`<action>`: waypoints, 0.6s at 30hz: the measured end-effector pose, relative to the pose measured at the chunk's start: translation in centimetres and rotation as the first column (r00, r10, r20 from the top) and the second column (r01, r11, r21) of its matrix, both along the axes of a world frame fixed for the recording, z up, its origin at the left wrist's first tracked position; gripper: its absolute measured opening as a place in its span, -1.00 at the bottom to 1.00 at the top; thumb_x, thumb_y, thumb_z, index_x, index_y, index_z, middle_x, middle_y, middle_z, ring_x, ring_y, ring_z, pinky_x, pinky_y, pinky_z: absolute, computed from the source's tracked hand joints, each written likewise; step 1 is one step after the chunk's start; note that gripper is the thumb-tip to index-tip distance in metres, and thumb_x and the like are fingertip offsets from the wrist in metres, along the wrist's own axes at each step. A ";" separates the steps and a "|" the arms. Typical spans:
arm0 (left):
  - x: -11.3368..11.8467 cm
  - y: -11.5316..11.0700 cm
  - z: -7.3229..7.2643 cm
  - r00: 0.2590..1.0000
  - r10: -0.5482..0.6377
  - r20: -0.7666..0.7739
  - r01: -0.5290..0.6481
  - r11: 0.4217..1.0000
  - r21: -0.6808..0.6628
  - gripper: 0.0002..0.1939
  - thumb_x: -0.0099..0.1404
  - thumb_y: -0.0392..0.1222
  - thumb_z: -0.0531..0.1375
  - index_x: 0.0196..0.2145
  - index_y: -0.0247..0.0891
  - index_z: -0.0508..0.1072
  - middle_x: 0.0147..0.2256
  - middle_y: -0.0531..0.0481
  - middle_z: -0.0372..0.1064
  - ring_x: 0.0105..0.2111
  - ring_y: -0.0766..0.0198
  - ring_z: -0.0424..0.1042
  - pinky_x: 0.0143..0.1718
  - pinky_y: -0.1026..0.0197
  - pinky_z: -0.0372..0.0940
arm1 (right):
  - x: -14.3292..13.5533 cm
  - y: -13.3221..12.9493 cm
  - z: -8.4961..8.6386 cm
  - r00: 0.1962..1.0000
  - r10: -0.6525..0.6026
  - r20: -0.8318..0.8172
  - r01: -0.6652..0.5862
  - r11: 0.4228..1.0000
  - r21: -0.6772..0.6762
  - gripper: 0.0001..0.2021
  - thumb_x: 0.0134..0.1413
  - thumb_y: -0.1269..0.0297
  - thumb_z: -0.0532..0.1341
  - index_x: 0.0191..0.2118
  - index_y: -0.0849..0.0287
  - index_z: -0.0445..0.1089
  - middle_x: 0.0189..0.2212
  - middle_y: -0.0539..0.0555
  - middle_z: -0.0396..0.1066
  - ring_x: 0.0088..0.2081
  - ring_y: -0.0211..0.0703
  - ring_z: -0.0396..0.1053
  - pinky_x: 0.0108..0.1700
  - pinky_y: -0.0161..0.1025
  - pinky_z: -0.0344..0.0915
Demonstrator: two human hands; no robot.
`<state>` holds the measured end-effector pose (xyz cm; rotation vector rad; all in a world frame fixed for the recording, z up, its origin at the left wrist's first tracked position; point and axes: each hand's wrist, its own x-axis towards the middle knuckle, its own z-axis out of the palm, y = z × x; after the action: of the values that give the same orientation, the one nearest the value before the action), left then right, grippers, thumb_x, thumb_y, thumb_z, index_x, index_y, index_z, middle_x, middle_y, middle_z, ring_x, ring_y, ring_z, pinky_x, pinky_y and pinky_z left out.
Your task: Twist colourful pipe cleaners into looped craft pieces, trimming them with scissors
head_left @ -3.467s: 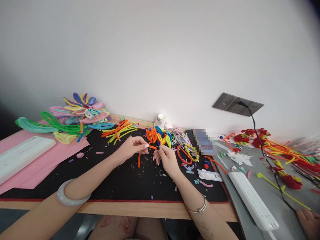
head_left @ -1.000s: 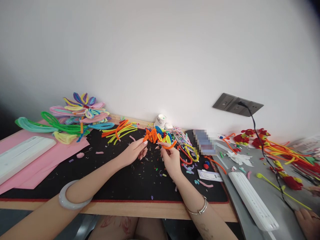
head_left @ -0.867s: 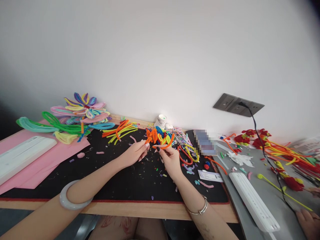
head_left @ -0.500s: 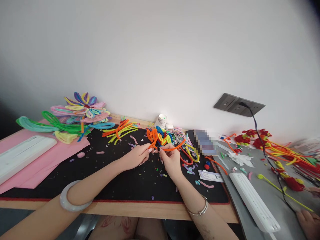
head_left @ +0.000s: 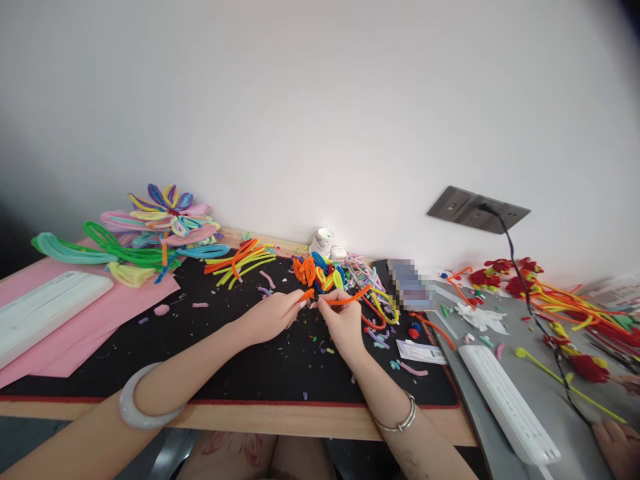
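Note:
Over the middle of the black mat (head_left: 200, 353), my left hand (head_left: 275, 313) pinches a short looped end of orange pipe cleaner (head_left: 307, 294). Close beside it on the right, my right hand (head_left: 341, 321) is closed on an orange pipe cleaner whose free end (head_left: 361, 293) sticks out to the right. The fingertips of both hands nearly meet, and they hide where the orange pieces join, if they do. Just behind the hands lie orange loops (head_left: 305, 270) and a pile of blue, yellow and pastel pieces (head_left: 360, 273).
Pipe-cleaner flowers (head_left: 170, 213) and a white box (head_left: 55, 307) on pink sheets are at left. Orange and yellow stems (head_left: 240, 260) lie behind. A phone (head_left: 411, 285), power strip (head_left: 507, 403), red figures (head_left: 523, 277) and another person's hand (head_left: 617, 443) are at right.
The orange loop at my left fingertips has turned and now lies lower, apart from the orange loops behind. My right hand has barely moved.

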<state>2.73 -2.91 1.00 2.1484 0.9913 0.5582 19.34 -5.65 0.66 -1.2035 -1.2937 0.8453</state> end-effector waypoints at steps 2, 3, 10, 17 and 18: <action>0.1 -0.1 0.0 1.000 -0.019 -0.022 0.020 0.999 0.049 -0.74 0.34 -0.12 -0.16 -0.43 -0.20 0.21 -0.58 0.08 0.26 -0.57 0.29 0.27 -0.50 0.27 0.07 | 0.0 0.0 -0.1 1.000 0.022 0.001 -0.022 1.000 -0.008 -0.86 -0.06 0.26 0.22 -0.52 0.21 0.38 -0.57 0.04 0.37 -0.54 -0.24 0.29 -0.49 -0.30 0.20; 0.1 -0.1 -0.1 0.999 -0.030 -0.011 0.031 0.997 0.071 -0.74 0.34 -0.14 -0.15 -0.45 -0.20 0.20 -0.57 0.07 0.27 -0.55 0.28 0.27 -0.48 0.27 0.08 | 0.1 0.0 -0.1 0.999 0.040 0.004 -0.040 0.999 -0.013 -0.85 -0.06 0.24 0.22 -0.50 0.21 0.39 -0.57 0.04 0.37 -0.55 -0.26 0.27 -0.51 -0.31 0.19; 0.0 0.8 -1.0 0.995 -0.011 0.098 0.010 1.000 0.015 -0.79 0.32 -0.20 -0.16 -0.38 -0.23 0.21 -0.48 0.07 0.28 -0.57 0.35 0.27 -0.50 0.30 0.16 | 0.5 -0.2 0.3 0.994 0.108 -0.025 -0.107 0.993 0.050 -0.80 0.08 0.18 0.11 -0.26 0.18 0.35 -0.55 -0.03 0.29 -0.63 -0.38 0.12 -0.60 -0.38 0.09; 0.0 0.7 -0.7 0.998 -0.013 0.059 0.011 1.000 0.028 -0.74 0.36 -0.17 -0.21 -0.39 -0.23 0.17 -0.51 0.09 0.29 -0.59 0.38 0.30 -0.48 0.31 0.20 | 0.6 0.3 -0.1 0.989 0.053 -0.138 -0.053 0.999 -0.001 -0.84 -0.05 0.25 0.24 -0.45 0.18 0.25 -0.62 -0.10 0.25 -0.68 -0.40 0.14 -0.63 -0.40 0.13; 0.1 0.6 -0.7 0.998 -0.028 0.047 0.027 0.999 0.024 -0.75 0.36 -0.18 -0.21 -0.37 -0.23 0.18 -0.49 0.08 0.30 -0.57 0.37 0.31 -0.47 0.30 0.20 | 0.5 0.3 -0.1 0.987 0.064 -0.147 -0.067 0.998 -0.014 -0.83 -0.07 0.25 0.25 -0.47 0.18 0.25 -0.64 -0.09 0.25 -0.68 -0.38 0.16 -0.62 -0.39 0.15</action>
<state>2.84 -2.26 0.32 2.1556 0.9327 0.6076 19.84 -5.31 0.52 -1.0968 -1.2132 0.9774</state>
